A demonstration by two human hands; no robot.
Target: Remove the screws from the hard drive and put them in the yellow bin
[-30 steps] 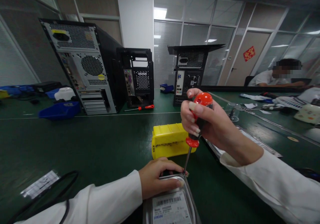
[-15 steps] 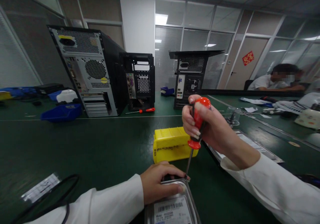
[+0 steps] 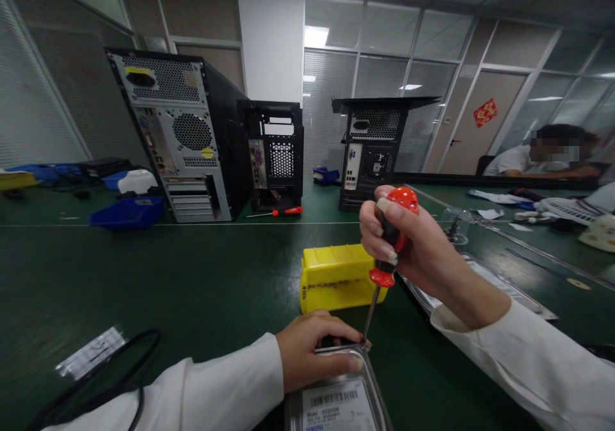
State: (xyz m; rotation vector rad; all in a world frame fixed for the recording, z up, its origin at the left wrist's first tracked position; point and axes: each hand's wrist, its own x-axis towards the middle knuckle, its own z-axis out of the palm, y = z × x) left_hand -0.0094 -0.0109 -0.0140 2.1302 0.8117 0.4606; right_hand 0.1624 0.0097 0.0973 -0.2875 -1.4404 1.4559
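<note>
In the head view, my right hand (image 3: 408, 245) is closed around the red and black handle of a screwdriver (image 3: 394, 235). Its shaft slants down, and the tip meets the far right corner of a hard drive (image 3: 336, 405). My left hand (image 3: 314, 354) grips the drive's far end, thumb on the top face and fingers along the far edge. The drive carries a white label and lies at the bottom of the view, partly cut off. Whether a screw sits under the tip is hidden. Just beyond stands a yellow plastic bin (image 3: 331, 284).
Computer cases (image 3: 192, 143) line the back, with a second screwdriver (image 3: 281, 212) and a blue bin (image 3: 127, 213) before them. Another drive (image 3: 504, 287) lies right, behind my forearm. A black cable (image 3: 144, 354) and a clear packet (image 3: 91, 352) are at left. A person (image 3: 552, 152) sits far right.
The whole view has shifted slightly, so everything appears a little further right. The screwdriver handle has turned in my right hand, showing more black. My left hand keeps its hold on the drive.
</note>
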